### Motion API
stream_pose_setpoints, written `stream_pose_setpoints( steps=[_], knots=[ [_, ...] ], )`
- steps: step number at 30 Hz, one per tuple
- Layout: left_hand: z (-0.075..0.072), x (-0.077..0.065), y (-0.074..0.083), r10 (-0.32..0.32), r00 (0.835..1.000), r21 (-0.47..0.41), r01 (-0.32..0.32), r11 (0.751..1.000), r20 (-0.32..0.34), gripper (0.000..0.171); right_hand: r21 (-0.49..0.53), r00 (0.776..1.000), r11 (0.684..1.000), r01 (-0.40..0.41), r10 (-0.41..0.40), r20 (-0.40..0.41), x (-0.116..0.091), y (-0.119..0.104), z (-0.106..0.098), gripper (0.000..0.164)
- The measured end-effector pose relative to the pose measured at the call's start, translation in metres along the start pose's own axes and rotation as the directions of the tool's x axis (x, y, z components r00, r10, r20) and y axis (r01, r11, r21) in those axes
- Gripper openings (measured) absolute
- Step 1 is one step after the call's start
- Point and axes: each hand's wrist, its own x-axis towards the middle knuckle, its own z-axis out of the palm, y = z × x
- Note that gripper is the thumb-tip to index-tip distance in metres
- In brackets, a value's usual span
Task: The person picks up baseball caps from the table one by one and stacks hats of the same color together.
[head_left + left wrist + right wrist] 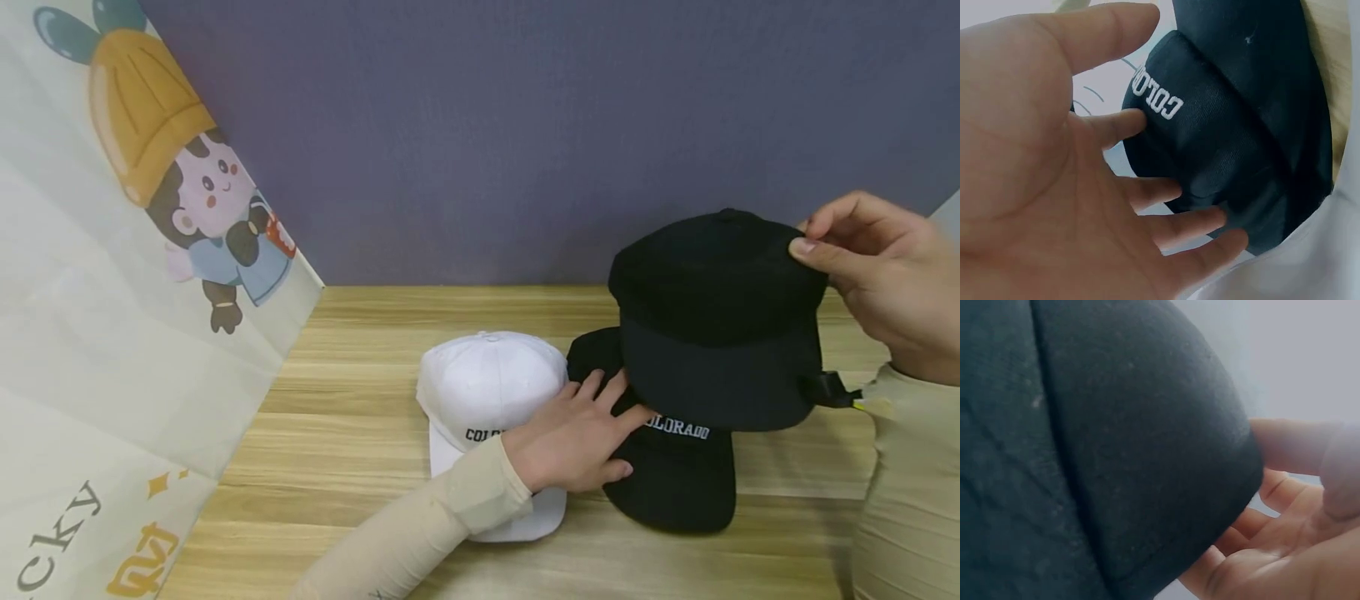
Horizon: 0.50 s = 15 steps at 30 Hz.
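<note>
My right hand point(892, 279) pinches the side of a plain black cap point(720, 275) between thumb and fingers. That cap is held up at the right, its brim toward me, overlapping a second black cap point(667, 487) below it. White COLORADO lettering runs across the lower cap's front. My left hand point(581, 433), fingers spread, reaches over the lower cap, with fingertips point(1210, 219) right at its crown. Close by on the left stands a white cap point(491, 383), partly covered by my left hand and sleeve. In the right wrist view the held black cap point(1147, 437) fills most of the picture.
The caps lie on a wood-grain table point(337, 417). Behind it rises a dark grey-blue panel point(480, 142). A pale sheet with a cartoon figure point(217, 192) borders the left side. A black strap point(828, 389) shows near my right cuff.
</note>
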Motion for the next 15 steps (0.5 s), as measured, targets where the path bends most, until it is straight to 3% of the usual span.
stream_pose_setpoints(
  steps=[6, 9, 12, 15],
  knots=[
    [-0.005, 0.005, -0.004, -0.028, 0.998, 0.034, 0.03, 0.999, -0.047, 0.059, -0.163, 0.993, 0.981, -0.105, 0.113, 0.036, 0.008, 0.004, -0.009, 0.019],
    [-0.006, 0.009, -0.004, -0.037, 0.999, 0.044, 0.039, 0.998, -0.036, 0.06, -0.339, 0.983, 0.928, -0.155, 0.179, 0.039, 0.011, 0.005, -0.014, 0.022],
    [-0.009, 0.011, -0.002, -0.037, 0.999, 0.058, 0.038, 0.998, -0.023, 0.061, -0.508, 0.976, 0.846, -0.162, 0.212, 0.043, 0.014, 0.007, -0.016, 0.026],
    [-0.012, 0.012, 0.0, -0.043, 0.999, 0.055, 0.043, 0.998, 0.004, 0.062, -0.572, 0.967, 0.805, -0.159, 0.244, 0.074, 0.019, 0.01, -0.019, 0.028]
  ],
)
